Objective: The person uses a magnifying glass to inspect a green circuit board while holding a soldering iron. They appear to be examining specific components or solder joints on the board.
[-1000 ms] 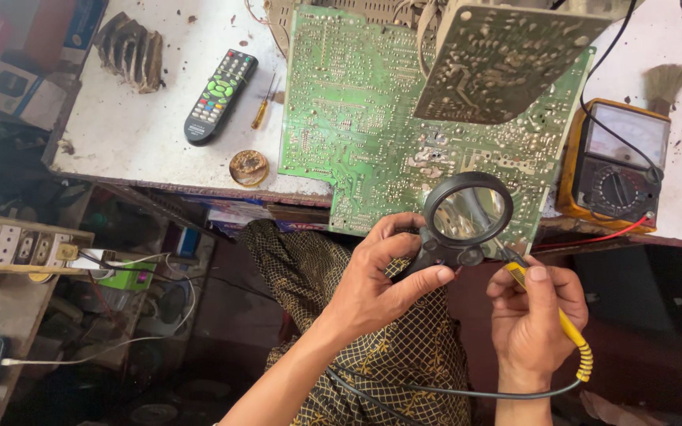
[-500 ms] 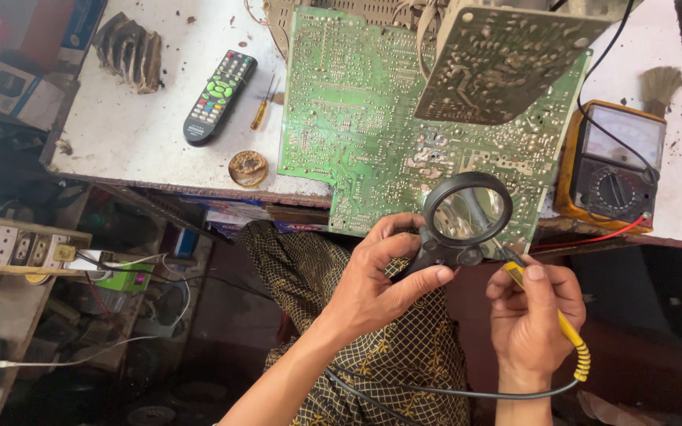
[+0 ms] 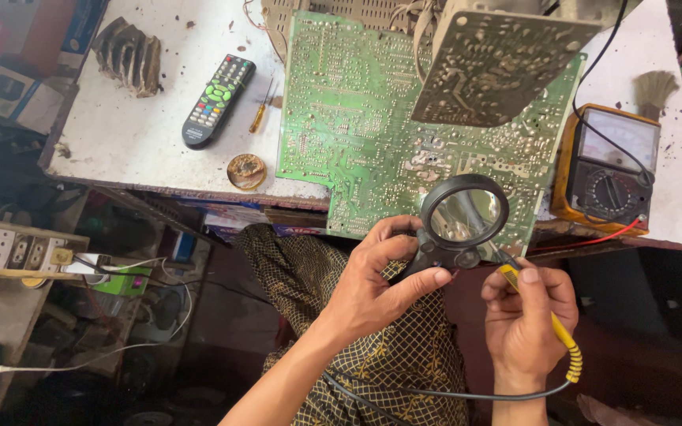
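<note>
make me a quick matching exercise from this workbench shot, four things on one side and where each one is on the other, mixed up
Things:
1. magnifying glass
2. yellow-handled probe
3. remote control
4. analogue meter

Places:
A. lying on the white table, left of the green circuit board
B. held in the left hand, over the board's near edge
C. on the table, right of the board
D. held in the right hand, tip toward the lens

Pairs: 1-B, 2-D, 3-A, 4-C
</note>
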Tool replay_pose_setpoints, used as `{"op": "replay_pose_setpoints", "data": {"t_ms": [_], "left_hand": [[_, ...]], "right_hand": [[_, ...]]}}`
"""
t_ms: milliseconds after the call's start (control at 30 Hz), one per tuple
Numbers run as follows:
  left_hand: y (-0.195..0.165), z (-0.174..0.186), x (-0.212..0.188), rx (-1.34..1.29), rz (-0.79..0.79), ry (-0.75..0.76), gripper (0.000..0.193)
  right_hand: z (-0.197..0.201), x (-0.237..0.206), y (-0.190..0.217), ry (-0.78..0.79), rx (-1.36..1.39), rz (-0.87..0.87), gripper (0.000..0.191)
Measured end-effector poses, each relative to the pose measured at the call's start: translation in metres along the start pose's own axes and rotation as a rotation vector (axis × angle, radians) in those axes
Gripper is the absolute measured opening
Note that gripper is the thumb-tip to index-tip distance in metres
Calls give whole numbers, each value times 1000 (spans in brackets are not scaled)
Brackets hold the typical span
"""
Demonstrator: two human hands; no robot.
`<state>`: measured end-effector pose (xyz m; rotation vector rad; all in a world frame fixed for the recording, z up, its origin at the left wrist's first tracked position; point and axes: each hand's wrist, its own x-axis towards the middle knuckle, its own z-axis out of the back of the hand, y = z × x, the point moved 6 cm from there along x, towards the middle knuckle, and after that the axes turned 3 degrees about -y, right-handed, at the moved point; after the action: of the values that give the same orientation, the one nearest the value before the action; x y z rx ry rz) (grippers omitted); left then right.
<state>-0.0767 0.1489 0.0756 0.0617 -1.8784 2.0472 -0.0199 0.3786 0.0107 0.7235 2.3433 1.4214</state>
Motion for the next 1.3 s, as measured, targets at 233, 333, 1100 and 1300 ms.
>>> {"op": "replay_pose_setpoints", "data": {"t_ms": [233, 333, 1100, 1300], "left_hand": [[-1, 1, -1, -5, 20, 5, 32], [-1, 1, -1, -19, 23, -1, 32], [2, 1, 0, -11, -1, 3, 31], [4, 1, 1, -10, -2, 8, 32]], "right_hand": [[1, -1, 5, 8, 5, 66, 9], [1, -1, 4, 12, -32, 45, 10], [9, 70, 35, 71, -173, -126, 10], [11, 68, 38, 88, -91, -106, 9]]}}
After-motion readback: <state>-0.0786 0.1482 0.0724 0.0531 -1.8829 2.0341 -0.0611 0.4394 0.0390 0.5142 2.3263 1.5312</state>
